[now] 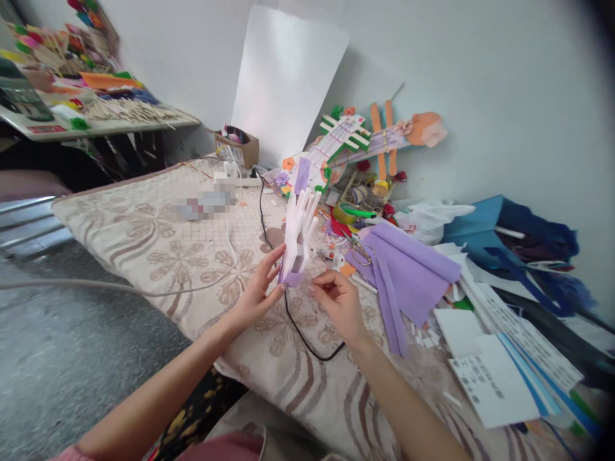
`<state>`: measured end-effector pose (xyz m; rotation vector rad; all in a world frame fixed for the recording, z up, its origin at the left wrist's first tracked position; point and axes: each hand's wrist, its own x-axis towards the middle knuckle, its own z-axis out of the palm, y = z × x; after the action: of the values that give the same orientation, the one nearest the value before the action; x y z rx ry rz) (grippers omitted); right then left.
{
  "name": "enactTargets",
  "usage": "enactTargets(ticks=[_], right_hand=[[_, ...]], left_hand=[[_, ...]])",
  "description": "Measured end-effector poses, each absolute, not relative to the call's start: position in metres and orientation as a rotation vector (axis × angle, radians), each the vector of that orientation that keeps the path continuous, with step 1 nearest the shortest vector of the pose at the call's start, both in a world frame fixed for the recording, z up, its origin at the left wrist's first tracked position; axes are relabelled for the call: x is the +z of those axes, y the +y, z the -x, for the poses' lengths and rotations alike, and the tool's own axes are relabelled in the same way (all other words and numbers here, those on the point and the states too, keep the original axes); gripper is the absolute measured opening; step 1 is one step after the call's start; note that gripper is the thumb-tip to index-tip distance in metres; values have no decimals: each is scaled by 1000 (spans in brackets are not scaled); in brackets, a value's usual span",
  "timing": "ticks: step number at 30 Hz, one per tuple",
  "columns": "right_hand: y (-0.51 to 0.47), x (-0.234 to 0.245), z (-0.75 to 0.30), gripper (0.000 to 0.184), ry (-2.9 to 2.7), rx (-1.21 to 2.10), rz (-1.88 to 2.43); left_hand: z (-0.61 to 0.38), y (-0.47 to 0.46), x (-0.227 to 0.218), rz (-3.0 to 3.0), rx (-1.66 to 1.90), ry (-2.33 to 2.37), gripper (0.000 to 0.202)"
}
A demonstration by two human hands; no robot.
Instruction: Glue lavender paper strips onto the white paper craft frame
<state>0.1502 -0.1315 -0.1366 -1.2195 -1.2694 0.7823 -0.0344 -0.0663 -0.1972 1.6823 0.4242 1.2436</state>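
Observation:
A white handmade craft piece (296, 240) with several upright prongs and a strip of purple paper round its lower end stands tilted over the table. My left hand (258, 289) grips it from the left, thumb low and fingers behind it. Just right of the purple strip, my right hand (340, 306) is closed in a pinch, a small gap away from the piece. Whatever may be between those fingertips is too small to make out. Purple crepe paper (408, 272) lies right of my right hand, with scissors (361, 248) at its left edge.
Guitar-shaped crafts (331, 150) lean at the wall. A black cable (307, 346) runs beneath my hands. Green tape (344, 213) and paper scraps lie beyond. White boards (494, 381) and a blue bag (494, 224) crowd the right. A patterned cloth (144, 221) covers the table.

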Motion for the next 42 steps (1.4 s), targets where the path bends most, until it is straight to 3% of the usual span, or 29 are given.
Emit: enactTargets(ticks=[5, 10, 14, 18, 22, 29, 38, 42], right_hand=[[-131, -137, -152, 16, -1376, 706, 1218], [-142, -139, -153, 44, -1520, 535, 1284], [-145, -130, -146, 8, -1646, 236, 1156], [-139, -118, -137, 32, -1808, 25, 1077], [-133, -112, -131, 32, -1888, -100, 1049], [-133, -111, -130, 19, -1900, -114, 987], [-139, -125, -125, 39, -1848, -27, 982], [-137, -122, -123, 37, -1775, -25, 1067]], left_hand=[[34, -65, -203, -1680, 1268, 413, 64], [33, -68, -201, -1697, 1277, 459, 62], [33, -70, -200, -1720, 1285, 475, 62], [34, -70, -199, -1748, 1301, 469, 62], [33, -71, -199, -1752, 1343, 465, 60], [32, -70, -202, -1780, 1397, 453, 61], [32, -71, -199, -1783, 1468, 460, 60], [32, -72, -197, -1785, 1475, 470, 61]])
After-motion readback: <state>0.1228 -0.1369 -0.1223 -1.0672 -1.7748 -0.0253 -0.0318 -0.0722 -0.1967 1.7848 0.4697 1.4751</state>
